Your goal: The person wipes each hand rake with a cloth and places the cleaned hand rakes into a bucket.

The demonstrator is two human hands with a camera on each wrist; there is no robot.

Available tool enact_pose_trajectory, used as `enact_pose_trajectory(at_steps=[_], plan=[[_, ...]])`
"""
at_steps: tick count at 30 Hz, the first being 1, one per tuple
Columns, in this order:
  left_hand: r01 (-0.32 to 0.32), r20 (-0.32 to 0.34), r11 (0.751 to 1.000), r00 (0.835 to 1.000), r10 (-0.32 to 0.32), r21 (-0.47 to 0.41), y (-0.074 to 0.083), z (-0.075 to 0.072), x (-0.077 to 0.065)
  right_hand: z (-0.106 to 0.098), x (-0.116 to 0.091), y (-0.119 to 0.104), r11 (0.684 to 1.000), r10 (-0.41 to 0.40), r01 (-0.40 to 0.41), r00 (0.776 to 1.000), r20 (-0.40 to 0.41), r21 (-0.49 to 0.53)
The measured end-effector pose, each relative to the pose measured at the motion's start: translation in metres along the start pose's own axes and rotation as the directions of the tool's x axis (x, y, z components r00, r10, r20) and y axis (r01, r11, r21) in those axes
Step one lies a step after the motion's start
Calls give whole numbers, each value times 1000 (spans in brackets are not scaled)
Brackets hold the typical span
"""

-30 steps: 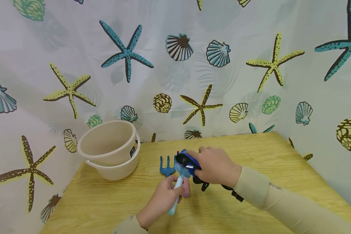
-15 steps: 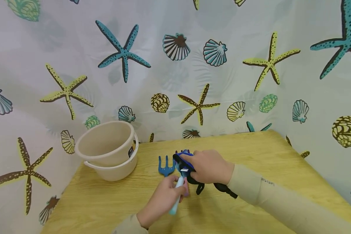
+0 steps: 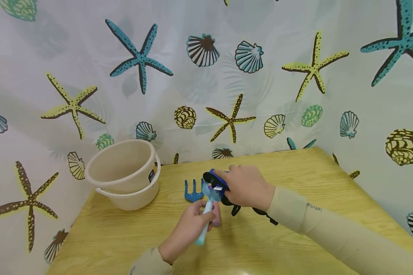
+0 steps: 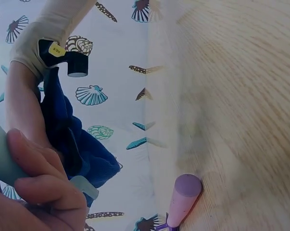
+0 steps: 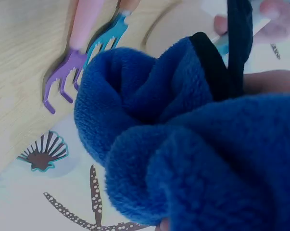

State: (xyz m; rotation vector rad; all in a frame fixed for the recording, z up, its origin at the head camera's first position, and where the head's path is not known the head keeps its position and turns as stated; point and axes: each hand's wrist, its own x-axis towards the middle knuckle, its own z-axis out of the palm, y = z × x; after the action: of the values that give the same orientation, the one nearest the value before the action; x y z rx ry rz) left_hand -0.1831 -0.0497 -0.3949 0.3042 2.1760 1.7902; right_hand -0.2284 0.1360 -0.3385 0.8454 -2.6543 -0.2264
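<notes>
My left hand [image 3: 191,221] grips the pale blue handle [image 3: 205,221] of a small hand trowel, tilted with its blue blade [image 3: 208,190] pointing up and away. In my right hand [image 3: 249,187] is a fluffy blue cloth [image 5: 149,120] with black trim, bunched up against the trowel's blade and covering part of it. In the left wrist view, the cloth [image 4: 82,149] hangs beside the trowel, and my left fingers [image 4: 41,178] curl round the handle. Just beyond the hands lie a blue hand fork [image 3: 194,194] and a purple fork with a pink handle [image 4: 185,192].
A cream bucket [image 3: 124,172] with a white carrying handle stands at the back left of the wooden table [image 3: 130,236]. Behind the table hangs a white curtain [image 3: 199,84] printed with starfish and shells. A black strap [image 3: 265,215] dangles under my right wrist.
My right hand and the cloth make small shifts over the trowel's blade, left and then slightly back. The left hand keeps its grip on the handle. The head view has shifted slightly.
</notes>
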Motion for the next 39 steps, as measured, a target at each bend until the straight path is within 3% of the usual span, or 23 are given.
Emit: enact_pose_trajectory(at_steps=[7, 14, 21, 25, 30, 35, 39], plan=[[-29, -53, 999, 998, 30, 26, 5, -1, 1, 9, 3, 3, 989, -103, 102, 995, 0, 111], [-27, -68, 1000, 997, 28, 15, 7, -2, 5, 18, 6, 0, 982, -85, 85, 996, -9, 170], [-39, -125, 999, 991, 41, 23, 7, -3, 6, 8, -1, -3, 961, -144, 130, 989, 40, 243], [-60, -127, 998, 990, 60, 10, 7, -4, 6, 5, -4, -2, 975, -120, 121, 993, -16, 188], [-69, -96, 998, 993, 67, -9, 14, 0, -1, 7, -2, 5, 999, -23, 26, 993, -116, 21], [-57, -74, 998, 996, 57, 1, 4, 3, 1, 13, 0, -2, 999, -24, 23, 999, -29, -28], [-61, -60, 998, 996, 61, -6, 2, 2, 2, 13, -1, -5, 999, -45, 43, 998, 46, 27]])
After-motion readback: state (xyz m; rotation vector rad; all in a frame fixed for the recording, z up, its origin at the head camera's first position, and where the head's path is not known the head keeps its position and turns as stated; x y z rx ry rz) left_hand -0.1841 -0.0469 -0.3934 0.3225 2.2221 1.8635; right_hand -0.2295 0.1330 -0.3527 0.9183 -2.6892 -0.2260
